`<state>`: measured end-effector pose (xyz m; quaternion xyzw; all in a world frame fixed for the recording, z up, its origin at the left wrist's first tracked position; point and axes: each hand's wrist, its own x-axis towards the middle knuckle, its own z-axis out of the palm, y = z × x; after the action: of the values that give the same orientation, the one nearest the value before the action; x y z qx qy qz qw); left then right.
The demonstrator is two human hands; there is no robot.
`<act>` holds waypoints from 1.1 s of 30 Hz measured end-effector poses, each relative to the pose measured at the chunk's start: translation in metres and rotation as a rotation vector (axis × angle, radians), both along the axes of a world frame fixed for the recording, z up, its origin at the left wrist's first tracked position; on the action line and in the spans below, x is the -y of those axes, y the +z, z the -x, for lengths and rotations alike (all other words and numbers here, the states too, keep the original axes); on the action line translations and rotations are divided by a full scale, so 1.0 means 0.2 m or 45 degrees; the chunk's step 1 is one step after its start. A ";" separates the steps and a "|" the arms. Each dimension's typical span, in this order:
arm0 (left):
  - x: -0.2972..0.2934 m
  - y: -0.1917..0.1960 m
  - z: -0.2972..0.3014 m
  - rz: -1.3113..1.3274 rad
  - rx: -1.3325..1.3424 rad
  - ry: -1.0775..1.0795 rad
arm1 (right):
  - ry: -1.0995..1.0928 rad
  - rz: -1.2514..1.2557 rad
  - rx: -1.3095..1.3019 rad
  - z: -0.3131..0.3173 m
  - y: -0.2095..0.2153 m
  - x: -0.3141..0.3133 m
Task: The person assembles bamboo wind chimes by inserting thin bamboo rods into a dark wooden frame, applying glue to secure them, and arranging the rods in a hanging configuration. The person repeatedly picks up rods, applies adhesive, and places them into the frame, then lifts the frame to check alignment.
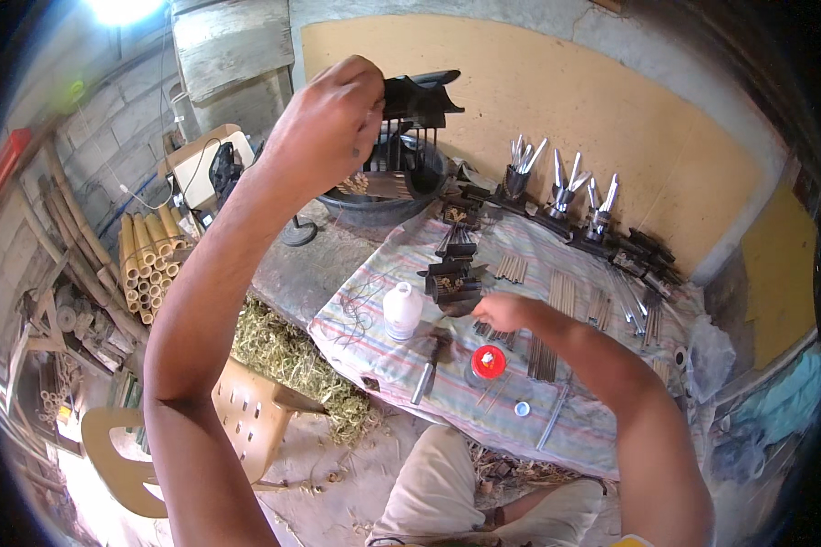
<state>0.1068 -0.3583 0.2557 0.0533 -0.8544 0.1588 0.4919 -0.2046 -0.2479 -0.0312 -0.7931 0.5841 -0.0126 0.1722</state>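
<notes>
Raised high at the upper left-centre, my left hand (342,109) is closed on a black curved piece with thin rods (421,108). It hangs over a dark basin (360,214) in which a bundle of brown sticks (379,185) lies. My right hand (502,312) is low over the cloth-covered table (447,383), fingers curled together beside a row of black curved pieces (452,278). What its fingertips grip, if anything, is hidden. Near it stand a white bottle (401,310) and a jar with a red lid (489,362). A knife-like tool (429,369) lies between them.
Black holders with silvery strips (518,169) line the wall side. Bundles of thin rods (545,356) and a small white-blue cap (522,408) lie on the cloth. To the left are a beige plastic chair (255,401), a heap of shavings (287,356) and stacked bamboo tubes (150,260).
</notes>
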 end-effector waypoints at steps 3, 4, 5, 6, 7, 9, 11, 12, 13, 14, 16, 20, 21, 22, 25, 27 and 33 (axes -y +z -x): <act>-0.09 0.02 0.03 -0.025 0.076 -0.012 | -0.021 0.030 0.184 0.00 0.37 -0.12; -0.12 0.02 0.05 -0.054 0.116 -0.006 | -0.041 0.087 0.205 -0.03 0.48 -0.16; -0.15 0.02 0.09 -0.045 0.136 -0.031 | -0.237 0.036 0.681 -0.08 0.56 -0.23; -0.18 0.02 0.12 -0.048 0.166 -0.043 | -0.431 -0.007 1.155 -0.15 0.64 -0.29; -0.22 0.02 0.16 -0.050 0.199 -0.055 | -0.514 0.090 1.346 -0.21 0.71 -0.36; -0.32 0.02 0.25 -0.004 0.260 -0.109 | -0.605 0.311 1.667 -0.34 0.79 -0.43; -0.45 0.01 0.35 0.041 0.353 -0.040 | -0.664 0.539 1.903 -0.44 0.83 -0.50; -0.52 0.00 0.40 0.039 0.381 -0.060 | -0.673 0.547 1.937 -0.47 0.85 -0.54; -0.58 -0.01 0.45 0.041 0.405 -0.083 | -0.703 0.550 1.961 -0.47 0.86 -0.58; -0.65 -0.02 0.49 0.058 0.411 -0.122 | -0.661 0.560 2.001 -0.46 0.87 -0.62; -0.76 -0.04 0.56 0.090 0.425 -0.187 | -0.695 0.584 2.089 -0.44 0.85 -0.72; -0.92 -0.08 0.60 -0.050 0.205 -0.518 | -0.818 0.681 2.275 -0.38 0.76 -0.99; -0.95 -0.11 0.58 -0.106 0.101 -0.622 | -0.857 0.681 2.299 -0.35 0.74 -1.07; -0.99 -0.16 0.55 -0.307 0.097 -0.589 | -0.892 0.686 2.322 -0.33 0.72 -1.15; -1.11 -0.40 0.51 -0.837 0.100 -0.637 | -0.987 0.719 2.316 -0.30 0.64 -1.38; -1.21 -0.61 0.53 -1.179 0.145 -0.763 | -1.073 0.742 2.297 -0.30 0.59 -1.51; -1.49 -1.06 0.57 -1.571 0.411 -1.069 | -1.232 0.713 2.389 -0.38 0.46 -1.76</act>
<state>-0.0075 -0.0609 0.0440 -0.0347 -0.7980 -0.5421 0.2611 -0.1292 0.1039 0.0615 -0.1653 0.4467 -0.8112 0.3392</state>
